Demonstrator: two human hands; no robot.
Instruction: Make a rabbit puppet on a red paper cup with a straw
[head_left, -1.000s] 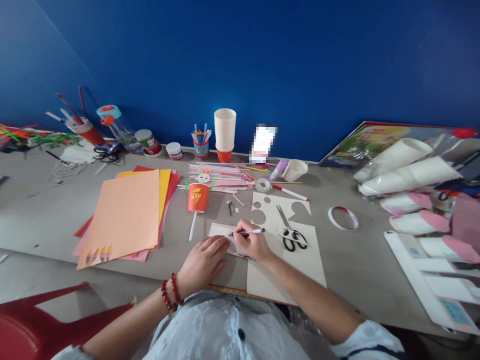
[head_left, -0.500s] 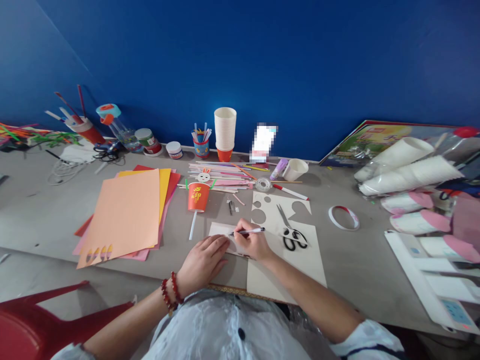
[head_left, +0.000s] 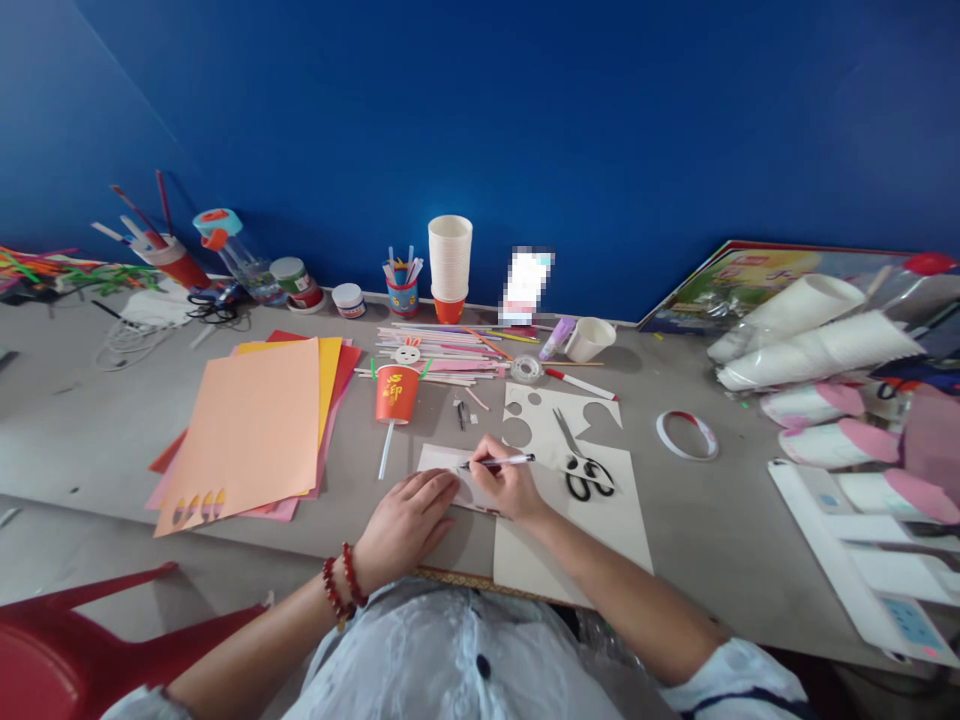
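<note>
In the head view my right hand (head_left: 506,488) grips a black-and-white pen (head_left: 516,460), its tip against a small pale piece of paper (head_left: 436,456). My left hand (head_left: 409,515) lies flat with fingers stretched, its fingertips on that paper's left part. Both hands hide some of the paper, and any marks on it are too small to make out. Right of the pen, black-handled scissors (head_left: 589,475) rest on a white sheet (head_left: 574,550) with shapes cut out. Beyond my left hand a red paper cup (head_left: 395,396) carries a rabbit head and a straw.
Coloured paper (head_left: 255,430) is stacked at left. Straws (head_left: 442,350), a tape roll (head_left: 527,370) and a red marker (head_left: 581,384) lie behind the sheet. A tall cup stack (head_left: 451,260) stands by the wall. At right are a white tape ring (head_left: 688,437) and a power strip (head_left: 847,560).
The pen and my right hand have shifted very slightly, with the pen lying a little flatter to the right. My left hand stays on the paper.
</note>
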